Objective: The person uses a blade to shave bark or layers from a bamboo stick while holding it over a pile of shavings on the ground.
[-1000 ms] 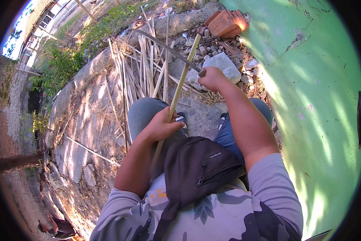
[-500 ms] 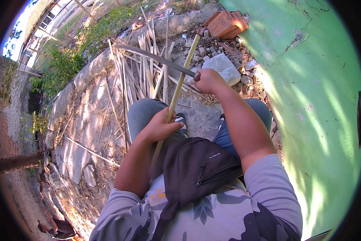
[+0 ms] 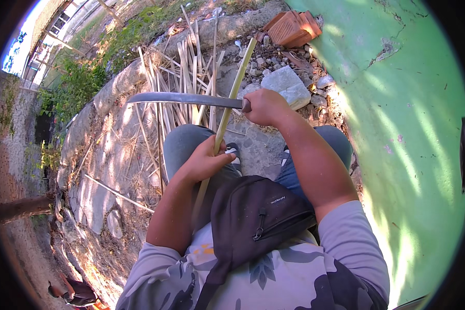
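Note:
My left hand (image 3: 207, 159) is wrapped round a pale green-yellow bamboo strip (image 3: 236, 85). The strip slants up and away from my lap, and its lower end runs beneath my left forearm. In my right hand (image 3: 267, 107) is the dark handle of a machete (image 3: 183, 98). Its long grey blade points left, lies nearly level and crosses the strip above my left hand. From this angle the blade appears to touch the strip close to the handle. Part of the handle is hidden in my fist.
Beyond my left knee lies a heap of split bamboo strips (image 3: 162, 98). A pale stone block (image 3: 286, 87) and orange roof tiles (image 3: 293, 29) sit on rubble ahead. A green wall (image 3: 408, 139) rises at right. A black bag (image 3: 261, 219) rests across my lap.
My right hand has drawn slightly nearer and left. The machete's blade has swung its tip down toward me, from slanting to nearly level. My left hand and the strip have barely moved.

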`<control>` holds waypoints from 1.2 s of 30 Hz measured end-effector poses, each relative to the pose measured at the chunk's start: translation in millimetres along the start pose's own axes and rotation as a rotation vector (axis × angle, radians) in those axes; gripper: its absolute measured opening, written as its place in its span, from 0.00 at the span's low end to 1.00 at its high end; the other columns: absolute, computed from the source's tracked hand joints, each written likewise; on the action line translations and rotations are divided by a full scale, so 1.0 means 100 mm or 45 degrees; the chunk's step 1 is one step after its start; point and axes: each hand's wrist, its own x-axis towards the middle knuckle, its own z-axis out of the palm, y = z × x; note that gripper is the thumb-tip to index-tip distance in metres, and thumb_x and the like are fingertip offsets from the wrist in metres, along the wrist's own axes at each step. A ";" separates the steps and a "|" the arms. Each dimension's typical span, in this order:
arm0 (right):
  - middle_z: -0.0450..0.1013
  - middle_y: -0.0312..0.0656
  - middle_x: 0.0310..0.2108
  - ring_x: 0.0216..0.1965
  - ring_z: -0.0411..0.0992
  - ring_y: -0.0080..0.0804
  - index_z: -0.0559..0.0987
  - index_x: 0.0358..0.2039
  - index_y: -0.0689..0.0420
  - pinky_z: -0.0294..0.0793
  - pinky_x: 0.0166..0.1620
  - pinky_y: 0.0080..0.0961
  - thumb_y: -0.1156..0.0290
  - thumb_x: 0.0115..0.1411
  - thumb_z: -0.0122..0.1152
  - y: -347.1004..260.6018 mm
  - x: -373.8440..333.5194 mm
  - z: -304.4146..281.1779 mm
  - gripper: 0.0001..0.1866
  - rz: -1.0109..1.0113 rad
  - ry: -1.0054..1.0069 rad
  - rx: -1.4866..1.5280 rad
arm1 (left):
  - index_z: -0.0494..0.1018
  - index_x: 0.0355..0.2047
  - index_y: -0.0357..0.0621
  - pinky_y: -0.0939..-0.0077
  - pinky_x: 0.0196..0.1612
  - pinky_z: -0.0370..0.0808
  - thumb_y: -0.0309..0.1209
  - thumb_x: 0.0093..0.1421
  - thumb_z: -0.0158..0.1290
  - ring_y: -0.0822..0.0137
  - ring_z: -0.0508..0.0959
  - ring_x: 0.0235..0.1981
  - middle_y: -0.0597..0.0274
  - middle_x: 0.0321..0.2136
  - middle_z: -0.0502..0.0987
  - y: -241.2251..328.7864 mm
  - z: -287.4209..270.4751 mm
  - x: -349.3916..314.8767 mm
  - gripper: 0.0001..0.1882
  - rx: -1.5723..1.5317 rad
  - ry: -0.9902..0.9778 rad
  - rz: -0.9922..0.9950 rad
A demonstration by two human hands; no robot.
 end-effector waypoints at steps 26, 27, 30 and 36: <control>0.79 0.47 0.33 0.39 0.77 0.47 0.82 0.31 0.54 0.76 0.44 0.38 0.64 0.47 0.64 0.06 0.00 -0.05 0.11 0.002 0.024 -0.118 | 0.64 0.40 0.43 0.79 0.23 0.68 0.36 0.56 0.64 0.77 0.69 0.22 0.68 0.27 0.67 -0.02 0.02 0.02 0.20 0.081 0.027 0.055; 0.79 0.47 0.33 0.39 0.77 0.47 0.82 0.31 0.54 0.76 0.44 0.38 0.64 0.47 0.64 0.10 0.01 -0.02 0.11 0.001 0.024 -0.119 | 0.64 0.40 0.43 0.79 0.23 0.68 0.36 0.56 0.64 0.77 0.69 0.22 0.68 0.27 0.67 -0.04 0.04 0.02 0.20 0.081 0.028 0.055; 0.80 0.48 0.34 0.41 0.78 0.46 0.83 0.32 0.53 0.77 0.45 0.37 0.64 0.48 0.63 0.28 0.10 0.06 0.11 0.159 0.138 0.036 | 0.65 0.40 0.43 0.78 0.24 0.68 0.37 0.55 0.64 0.77 0.69 0.24 0.68 0.27 0.67 -0.10 0.05 0.05 0.21 0.222 0.076 0.137; 0.79 0.52 0.37 0.42 0.78 0.46 0.84 0.37 0.55 0.76 0.47 0.35 0.64 0.48 0.62 0.35 0.12 0.08 0.16 0.210 0.084 0.370 | 0.64 0.39 0.44 0.78 0.25 0.68 0.38 0.56 0.64 0.78 0.68 0.24 0.69 0.26 0.67 0.04 0.02 0.03 0.21 0.083 0.004 0.003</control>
